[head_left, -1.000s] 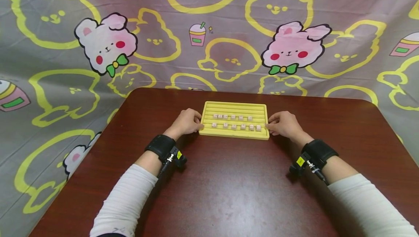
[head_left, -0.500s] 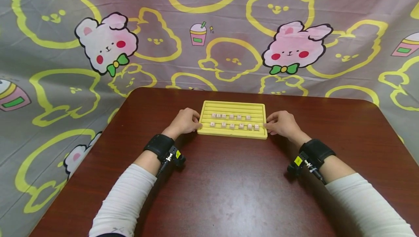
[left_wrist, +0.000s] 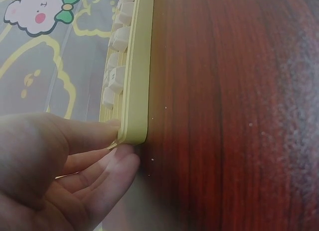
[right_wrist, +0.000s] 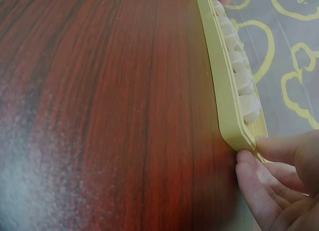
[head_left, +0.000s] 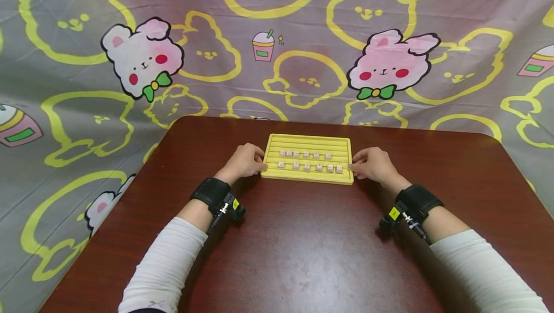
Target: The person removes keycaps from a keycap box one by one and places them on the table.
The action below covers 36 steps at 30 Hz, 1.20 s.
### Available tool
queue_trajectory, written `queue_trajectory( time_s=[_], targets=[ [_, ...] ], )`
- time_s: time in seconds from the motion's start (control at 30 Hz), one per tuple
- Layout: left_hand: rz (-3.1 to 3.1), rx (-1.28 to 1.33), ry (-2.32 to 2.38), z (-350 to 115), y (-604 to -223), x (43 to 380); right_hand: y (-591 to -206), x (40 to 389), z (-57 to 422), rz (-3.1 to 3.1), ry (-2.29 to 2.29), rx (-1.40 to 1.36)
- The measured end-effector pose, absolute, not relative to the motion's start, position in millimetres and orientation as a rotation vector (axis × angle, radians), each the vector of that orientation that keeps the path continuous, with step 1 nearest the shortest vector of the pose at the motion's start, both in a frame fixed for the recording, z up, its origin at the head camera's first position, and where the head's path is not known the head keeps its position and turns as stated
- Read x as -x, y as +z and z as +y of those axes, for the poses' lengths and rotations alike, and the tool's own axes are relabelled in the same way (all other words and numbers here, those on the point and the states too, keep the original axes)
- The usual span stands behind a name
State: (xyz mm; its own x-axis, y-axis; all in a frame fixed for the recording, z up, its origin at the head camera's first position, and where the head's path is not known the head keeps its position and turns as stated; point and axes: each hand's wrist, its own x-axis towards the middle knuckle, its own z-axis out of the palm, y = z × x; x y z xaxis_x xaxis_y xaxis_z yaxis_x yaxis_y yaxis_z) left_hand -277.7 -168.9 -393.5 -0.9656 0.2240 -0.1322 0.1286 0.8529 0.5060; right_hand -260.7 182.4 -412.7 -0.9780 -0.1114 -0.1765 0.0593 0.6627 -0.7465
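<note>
On the table lies a shallow yellow tray [head_left: 308, 142] with ridges running along its length. Small white keycaps [head_left: 306, 154] with dark marks sit on it in two rows; the front row of keycaps [right_wrist: 244, 81] also shows in the right wrist view. My left hand [head_left: 243, 161] pinches the tray's left end near the front corner, thumb on the rim and fingers at the side. At the opposite end, my right hand [head_left: 375, 165] pinches the front right corner the same way. Fingertips of both hands are partly hidden by the tray.
The dark red wooden table [head_left: 303, 245] reaches out in front of the tray and to both sides. A grey cloth [head_left: 207, 34] with cartoon rabbits hangs behind the table and along its left side. Each wrist wears a black strap [head_left: 211, 194] with a camera.
Between one second and half a second ago, both hands and the tray shifted slightly to the left. Since then they have stayed in place, and the keycaps have kept their arrangement.
</note>
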Motion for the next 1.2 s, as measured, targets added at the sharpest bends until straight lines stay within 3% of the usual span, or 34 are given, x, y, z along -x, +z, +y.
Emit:
queue_trajectory(
  time_s=[0.4,0.9,1.2],
  targets=[
    [2.924,-0.312,0.705,-165.0,-393.0,276.9,-414.5,260.2,183.4,2.649,-1.224,0.024],
    [2.931,-0.653,0.704,-151.9,-386.8,276.5,-414.6,260.8,183.6,2.659,-1.226,0.034],
    [2.871,-0.715,0.690,-145.5,-388.3,278.1,-414.9,261.3,184.1,2.652,-1.243,0.026]
  ],
)
